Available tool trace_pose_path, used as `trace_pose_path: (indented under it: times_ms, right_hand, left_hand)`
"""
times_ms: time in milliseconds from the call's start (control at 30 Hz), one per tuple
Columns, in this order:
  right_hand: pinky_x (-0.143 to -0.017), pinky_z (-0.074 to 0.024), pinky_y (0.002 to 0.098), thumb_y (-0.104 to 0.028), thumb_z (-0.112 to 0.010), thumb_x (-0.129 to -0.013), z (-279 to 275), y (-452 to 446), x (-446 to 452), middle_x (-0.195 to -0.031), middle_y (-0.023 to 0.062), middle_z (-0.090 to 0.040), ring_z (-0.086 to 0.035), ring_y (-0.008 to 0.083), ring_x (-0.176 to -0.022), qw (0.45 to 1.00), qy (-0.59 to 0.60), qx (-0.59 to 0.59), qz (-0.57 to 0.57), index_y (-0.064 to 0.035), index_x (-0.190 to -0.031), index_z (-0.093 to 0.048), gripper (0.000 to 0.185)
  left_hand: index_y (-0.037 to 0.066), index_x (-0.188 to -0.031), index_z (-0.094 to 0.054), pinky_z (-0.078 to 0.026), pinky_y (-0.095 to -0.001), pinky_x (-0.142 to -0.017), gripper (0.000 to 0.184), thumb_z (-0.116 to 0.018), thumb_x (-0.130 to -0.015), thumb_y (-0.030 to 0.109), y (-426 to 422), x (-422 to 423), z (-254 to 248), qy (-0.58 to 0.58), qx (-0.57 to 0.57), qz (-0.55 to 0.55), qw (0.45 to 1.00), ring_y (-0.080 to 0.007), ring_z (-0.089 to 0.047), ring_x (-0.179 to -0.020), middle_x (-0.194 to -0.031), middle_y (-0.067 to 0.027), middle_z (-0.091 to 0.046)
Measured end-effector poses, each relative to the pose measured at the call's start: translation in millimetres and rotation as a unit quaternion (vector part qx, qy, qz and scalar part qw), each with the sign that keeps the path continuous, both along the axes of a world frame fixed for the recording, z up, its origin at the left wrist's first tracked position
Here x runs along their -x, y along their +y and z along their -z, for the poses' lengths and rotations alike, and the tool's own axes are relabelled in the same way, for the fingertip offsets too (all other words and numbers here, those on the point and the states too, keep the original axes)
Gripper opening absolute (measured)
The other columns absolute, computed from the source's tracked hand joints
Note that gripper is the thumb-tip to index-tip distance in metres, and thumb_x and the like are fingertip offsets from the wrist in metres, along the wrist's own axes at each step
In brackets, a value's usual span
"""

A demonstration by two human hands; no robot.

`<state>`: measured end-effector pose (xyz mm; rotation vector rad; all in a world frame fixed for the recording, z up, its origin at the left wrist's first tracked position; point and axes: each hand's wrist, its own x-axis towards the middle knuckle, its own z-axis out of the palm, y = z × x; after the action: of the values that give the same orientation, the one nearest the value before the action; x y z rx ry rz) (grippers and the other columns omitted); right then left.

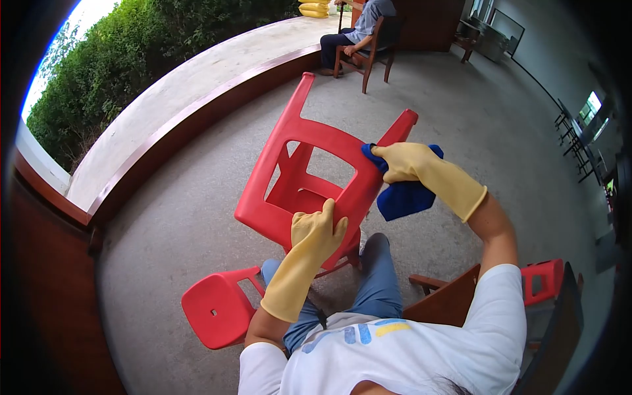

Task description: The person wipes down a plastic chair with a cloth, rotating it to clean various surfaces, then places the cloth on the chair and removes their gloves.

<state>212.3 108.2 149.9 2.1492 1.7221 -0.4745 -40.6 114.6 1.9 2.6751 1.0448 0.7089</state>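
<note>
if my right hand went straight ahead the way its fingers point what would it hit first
Most likely the red stool's leg: your gloved right hand already seems to press the blue cloth against it, though depth is hard to judge here.

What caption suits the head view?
Yellow-gloved left hand on red plastic stool, yellow-gloved right hand holding blue cloth against its leg.
</note>
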Motion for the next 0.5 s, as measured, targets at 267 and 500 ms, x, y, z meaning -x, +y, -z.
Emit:
trace_pose_path:
  times_ms: [267, 500]
  right_hand:
    - [-0.097, -0.0572, 0.0465, -0.021, -0.069, -0.079, 7, 0, 3, -0.120, 0.0221, -0.074, -0.072, 0.0382, -0.110, 0.999, -0.004, -0.035, -0.015, -0.0154, -0.160, -0.046, 0.083]
    - [-0.094, -0.0586, 0.0463, -0.021, -0.071, -0.078, 8, 42, 9, -0.124, 0.0206, -0.074, -0.073, 0.0377, -0.111, 0.998, -0.019, -0.041, -0.053, -0.0160, -0.159, -0.047, 0.085]
  left_hand:
    - [0.001, -0.124, -0.060, -0.049, -0.0455, -0.082, 0.050, -0.067, -0.096, 0.041, 3, 1, -1, 0.008, -0.005, 0.015, 1.000, -0.0318, -0.070, -0.063, -0.065, -0.0123, -0.070]
    - [0.000, -0.131, -0.062, -0.049, -0.0444, -0.081, 0.055, -0.069, -0.095, 0.041, 4, 1, -5, 0.039, 0.012, 0.012, 0.999, -0.0299, -0.070, -0.065, -0.068, -0.0111, -0.071]
